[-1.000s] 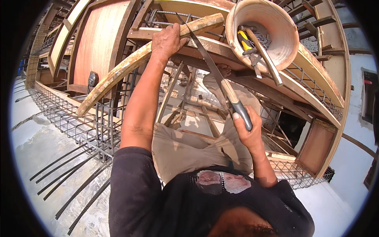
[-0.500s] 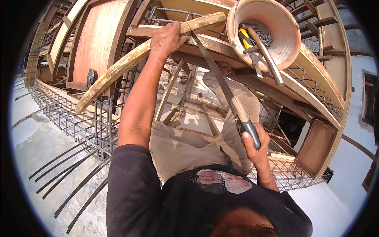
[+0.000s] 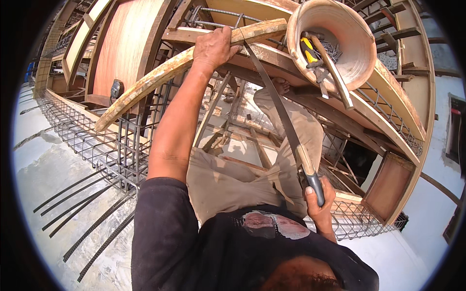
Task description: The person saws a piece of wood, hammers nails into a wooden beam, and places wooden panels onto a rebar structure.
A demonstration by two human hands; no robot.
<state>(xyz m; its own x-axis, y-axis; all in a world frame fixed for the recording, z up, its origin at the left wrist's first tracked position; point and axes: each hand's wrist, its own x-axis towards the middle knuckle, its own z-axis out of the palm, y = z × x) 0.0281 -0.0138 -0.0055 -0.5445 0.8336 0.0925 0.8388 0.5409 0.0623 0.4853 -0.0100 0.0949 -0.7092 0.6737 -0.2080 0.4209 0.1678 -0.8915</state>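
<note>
My left hand (image 3: 212,48) is closed over a rough, mortar-stained wooden beam (image 3: 150,83), which lies slanting from the lower left up to the bucket. In my right hand (image 3: 320,196) is a handsaw (image 3: 280,109) with a wooden and black handle, my fingers wrapped round its black end. The saw's tip meets the beam just right of my left hand. Beside it, a pale bucket (image 3: 361,53) holds a hammer (image 3: 332,68), a yellow-and-black tool (image 3: 308,50) and loose nails (image 3: 331,50).
Below me is an open gap crossed by timbers, with my foot (image 3: 280,85) on a board. Steel rebar cages (image 3: 92,148) run along the left, and bare rebar ends (image 3: 104,237) stick out over the concrete. Plywood formwork panels (image 3: 124,46) stand at the upper left.
My right hand has drawn the saw back and down to the right, toward my body. My left hand keeps its hold on the beam. The whole view has shifted slightly.
</note>
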